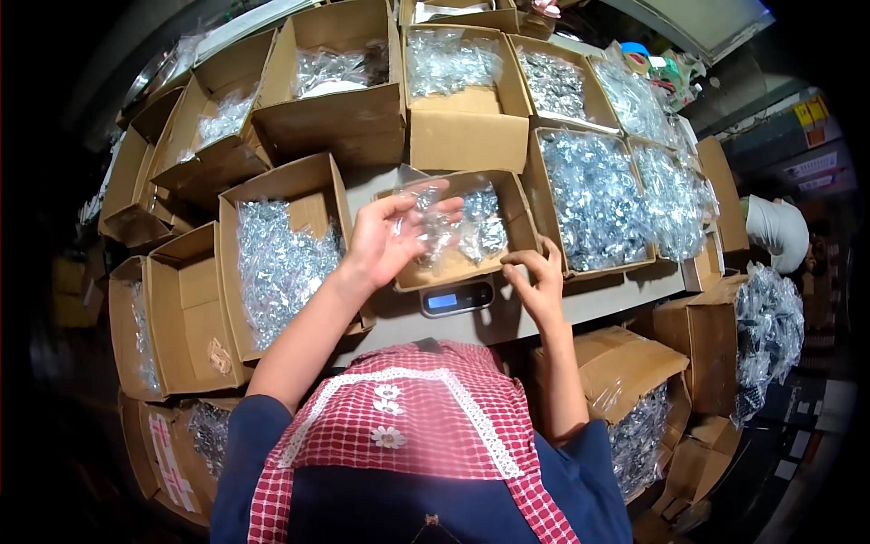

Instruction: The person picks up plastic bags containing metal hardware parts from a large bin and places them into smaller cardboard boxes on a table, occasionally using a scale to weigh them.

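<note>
Plastic packets [437, 231] lie against the left hand [379, 240], open and palm up, over a box [519, 210] of more; the right hand [539, 286] curls by its rim, grip unclear. Any writing on the scale [456, 300] is too small to read.

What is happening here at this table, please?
A person in a checked apron has the left hand, palm up, with clear plastic packets over a cardboard box. The right hand is at the box's right side. The box appears to rest on a small scale. Other boxes stand around.
</note>
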A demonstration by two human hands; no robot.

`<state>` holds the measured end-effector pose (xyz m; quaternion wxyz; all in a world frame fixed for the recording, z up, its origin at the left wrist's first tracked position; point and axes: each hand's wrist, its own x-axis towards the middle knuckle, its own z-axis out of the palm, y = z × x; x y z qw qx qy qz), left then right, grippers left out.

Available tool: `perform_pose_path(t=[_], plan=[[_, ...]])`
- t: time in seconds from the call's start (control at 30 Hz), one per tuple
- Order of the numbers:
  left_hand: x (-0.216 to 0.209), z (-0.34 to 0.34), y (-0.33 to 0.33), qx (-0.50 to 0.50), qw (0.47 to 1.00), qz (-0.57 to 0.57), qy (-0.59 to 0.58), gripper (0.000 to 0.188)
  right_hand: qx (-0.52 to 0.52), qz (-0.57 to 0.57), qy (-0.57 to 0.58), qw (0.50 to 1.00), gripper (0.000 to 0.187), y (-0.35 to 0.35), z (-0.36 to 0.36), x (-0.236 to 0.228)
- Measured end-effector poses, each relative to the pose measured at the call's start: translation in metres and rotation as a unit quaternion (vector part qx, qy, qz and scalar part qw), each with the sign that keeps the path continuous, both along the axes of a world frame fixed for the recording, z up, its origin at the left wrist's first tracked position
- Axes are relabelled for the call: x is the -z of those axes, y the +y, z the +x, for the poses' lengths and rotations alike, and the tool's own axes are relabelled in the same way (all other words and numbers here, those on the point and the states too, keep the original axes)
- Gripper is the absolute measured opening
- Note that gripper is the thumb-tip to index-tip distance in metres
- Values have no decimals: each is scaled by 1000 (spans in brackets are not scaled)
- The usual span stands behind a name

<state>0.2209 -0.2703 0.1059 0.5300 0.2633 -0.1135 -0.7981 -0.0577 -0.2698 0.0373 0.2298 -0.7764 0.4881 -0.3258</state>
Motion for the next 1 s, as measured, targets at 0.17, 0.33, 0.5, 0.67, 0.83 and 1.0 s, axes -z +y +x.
perform_pose_path(t=[0.17,0.33,0.5,0.67,0.83,1.0], plan=[[23,8,3,-74,957,-104,-261,45,63,-64,-106,990,11,12,-3,-5],[13,8,10,-73,830,-246,-495,66,170,56,-278,944,29,23,-28,-9],[38,113,1,-215,763,-162,-588,35,228,-18,-349,909,22,18,-87,3],[138,179,17,69,492,-64,-865,33,239,35,-341,909,19,7,-95,13],[138,173,8,-33,764,-28,-644,17,203,63,-369,905,20,-8,-79,17],[118,184,12,-150,872,-22,-465,17,206,66,-366,905,23,-4,-83,11]])
